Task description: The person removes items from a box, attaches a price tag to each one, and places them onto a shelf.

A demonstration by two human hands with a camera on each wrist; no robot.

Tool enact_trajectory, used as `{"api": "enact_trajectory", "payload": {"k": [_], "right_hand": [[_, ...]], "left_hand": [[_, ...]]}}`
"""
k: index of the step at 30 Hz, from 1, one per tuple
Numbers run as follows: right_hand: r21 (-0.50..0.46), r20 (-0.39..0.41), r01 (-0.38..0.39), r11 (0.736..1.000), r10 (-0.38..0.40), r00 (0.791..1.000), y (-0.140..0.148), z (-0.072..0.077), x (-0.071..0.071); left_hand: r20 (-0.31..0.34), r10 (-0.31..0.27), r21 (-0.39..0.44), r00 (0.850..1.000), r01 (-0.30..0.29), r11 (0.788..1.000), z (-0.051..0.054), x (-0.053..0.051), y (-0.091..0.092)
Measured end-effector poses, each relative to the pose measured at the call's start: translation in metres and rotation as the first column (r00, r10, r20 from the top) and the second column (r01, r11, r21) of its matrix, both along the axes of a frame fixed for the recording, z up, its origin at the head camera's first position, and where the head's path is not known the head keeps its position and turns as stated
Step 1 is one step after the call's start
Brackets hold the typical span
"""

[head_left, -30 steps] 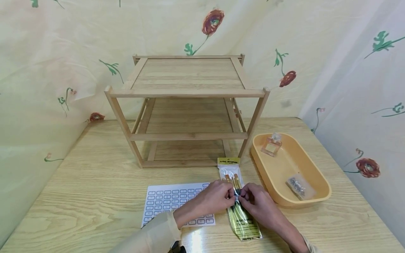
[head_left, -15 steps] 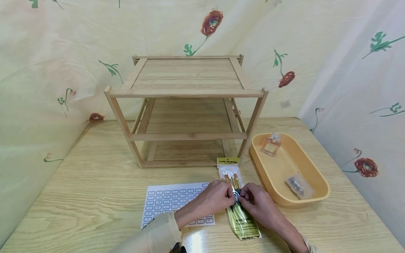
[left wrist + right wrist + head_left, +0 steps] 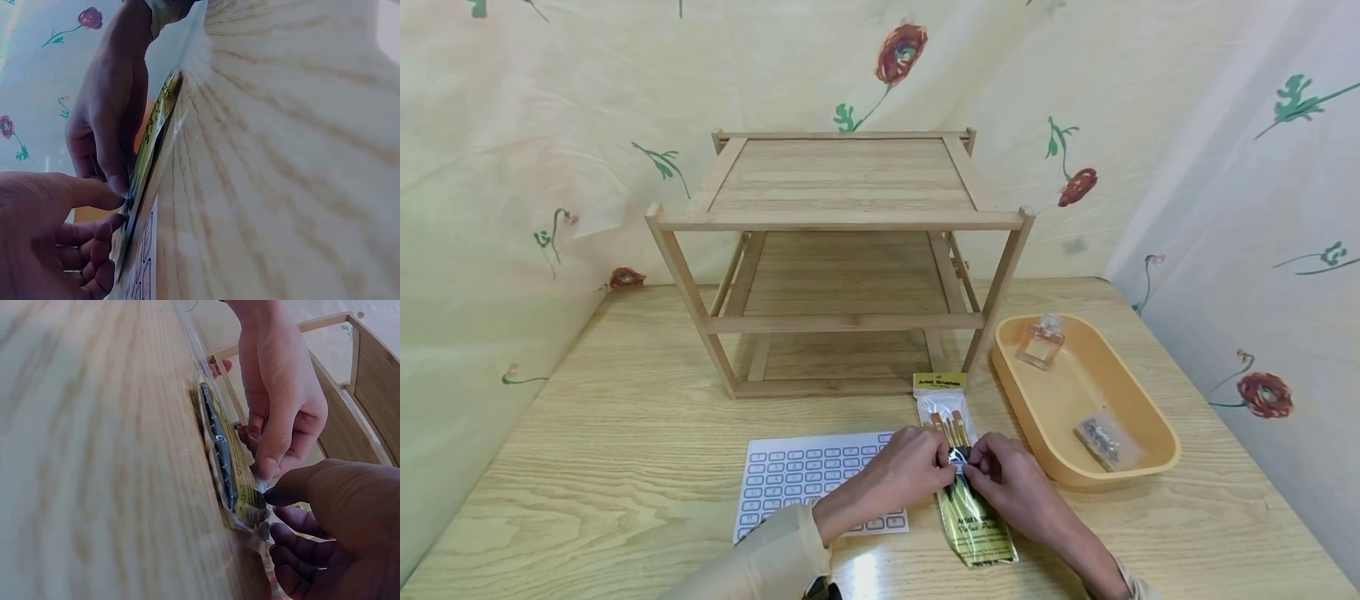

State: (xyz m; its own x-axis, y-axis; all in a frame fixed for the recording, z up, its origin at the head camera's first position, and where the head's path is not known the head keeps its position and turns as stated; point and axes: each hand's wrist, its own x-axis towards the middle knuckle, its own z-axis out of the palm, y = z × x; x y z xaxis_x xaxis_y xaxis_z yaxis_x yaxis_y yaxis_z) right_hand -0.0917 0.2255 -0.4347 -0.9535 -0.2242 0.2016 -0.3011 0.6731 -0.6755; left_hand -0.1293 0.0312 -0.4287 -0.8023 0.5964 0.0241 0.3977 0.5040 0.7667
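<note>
Here, brushes (image 3: 957,429) in pinched packet (image 3: 980,533), bottle (image 3: 1039,346) and pouch (image 3: 1107,440) in tray (image 3: 1086,375)

wooden shelf (image 3: 850,322) | orange tray (image 3: 1084,367) — holds glass bottle (image 3: 1039,347), small packet (image 3: 1108,440) | packet contents — unclear

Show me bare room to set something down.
Free: tabletop between left wall and printed sheet; the rack's top shelf; tray floor between bottle and packet. Crowded: brush pack, held by left grip and right grip, between sheet and tray.
</note>
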Motion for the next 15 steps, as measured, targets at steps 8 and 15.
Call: {"api": "enact_trajectory", "payload": {"k": [8,15], "right_hand": [[-0.018,-0.021,-0.001,1.000,0.001,1.000,0.0008,-0.0014,-0.0002],[0.006,-0.030,0.030,1.000,-0.030,0.999,0.0004,-0.0025,0.0012]], "left_hand": [[0.026,0.002,0.010,1.000,-0.003,1.000,-0.0001,0.0001,-0.0020],[0.004,0.014,0.003,1.000,-0.014,1.000,-0.0006,-0.0016,-0.0091]]}}
